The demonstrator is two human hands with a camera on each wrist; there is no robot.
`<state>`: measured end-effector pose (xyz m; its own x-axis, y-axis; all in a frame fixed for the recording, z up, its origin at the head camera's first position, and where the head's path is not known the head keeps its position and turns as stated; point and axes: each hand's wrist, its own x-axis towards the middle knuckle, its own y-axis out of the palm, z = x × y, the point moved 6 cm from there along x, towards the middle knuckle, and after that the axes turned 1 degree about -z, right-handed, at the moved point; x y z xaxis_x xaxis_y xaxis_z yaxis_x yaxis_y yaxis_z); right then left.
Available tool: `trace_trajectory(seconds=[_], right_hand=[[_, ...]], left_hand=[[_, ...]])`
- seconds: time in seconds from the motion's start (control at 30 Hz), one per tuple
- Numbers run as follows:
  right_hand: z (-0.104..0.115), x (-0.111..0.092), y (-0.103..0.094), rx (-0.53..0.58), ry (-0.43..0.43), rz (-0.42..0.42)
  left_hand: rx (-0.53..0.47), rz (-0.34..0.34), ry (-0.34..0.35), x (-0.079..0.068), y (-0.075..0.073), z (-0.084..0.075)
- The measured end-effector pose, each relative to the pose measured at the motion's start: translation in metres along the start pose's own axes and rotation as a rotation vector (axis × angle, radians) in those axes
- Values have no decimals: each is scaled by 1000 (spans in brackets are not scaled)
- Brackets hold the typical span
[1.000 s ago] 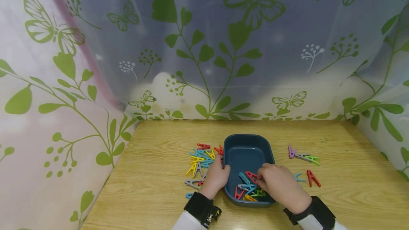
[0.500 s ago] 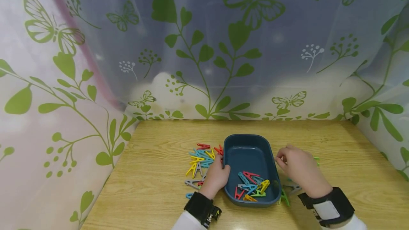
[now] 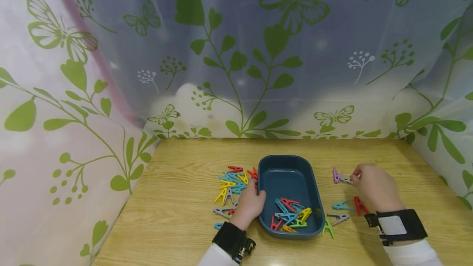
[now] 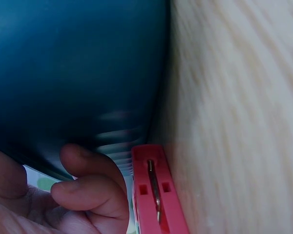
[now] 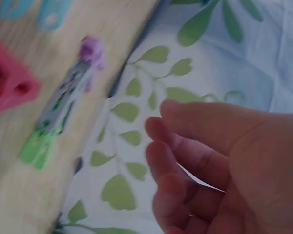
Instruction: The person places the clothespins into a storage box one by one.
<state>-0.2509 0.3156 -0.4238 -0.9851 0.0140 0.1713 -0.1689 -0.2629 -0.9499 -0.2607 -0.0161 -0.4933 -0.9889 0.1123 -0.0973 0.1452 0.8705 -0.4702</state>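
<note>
A dark blue plastic basin (image 3: 286,184) stands on the table, with several coloured clothespins (image 3: 290,203) in its near end. My left hand (image 3: 250,204) grips its left wall, thumb at the rim and fingers against the outside. Close to those fingers lies a red clothespin (image 4: 161,195). To the right of the basin, my right hand (image 3: 378,186) hovers with loosely bent fingers and nothing between them. Nearest its fingertips are a grey clothespin (image 5: 63,97) and a purple clothespin (image 3: 336,175); a green clothespin (image 5: 36,146) touching the grey one is hidden from the head view.
Left of the basin lies a loose pile of clothespins (image 3: 229,184), partly behind the left hand. On the right are a light blue clothespin (image 3: 342,205), another red one, another grey one and another green one. A leaf-patterned curtain (image 3: 236,73) borders the wooden table (image 3: 192,163).
My right hand has left the basin and moved right, to above the grey clothespin. A yellow clothespin now shows in the basin where that hand was. The left hand has stayed put.
</note>
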Motion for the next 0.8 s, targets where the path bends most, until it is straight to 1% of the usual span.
trace_trajectory(seconds=[0.17,0.27,0.33,0.6,0.8], right_hand=[[-22,5,10,-19,63,98],[-35,7,17,-2,113,157],[-41,6,19,7,137,180],[-49,5,22,-3,183,232],[-51,4,25,-23,189,252]], left_hand=[[-1,-1,-2,1,0,1],[2,-1,-7,1,1,1],[5,-2,-8,1,1,1],[9,-4,-10,1,1,1],[1,-6,-7,2,1,0]])
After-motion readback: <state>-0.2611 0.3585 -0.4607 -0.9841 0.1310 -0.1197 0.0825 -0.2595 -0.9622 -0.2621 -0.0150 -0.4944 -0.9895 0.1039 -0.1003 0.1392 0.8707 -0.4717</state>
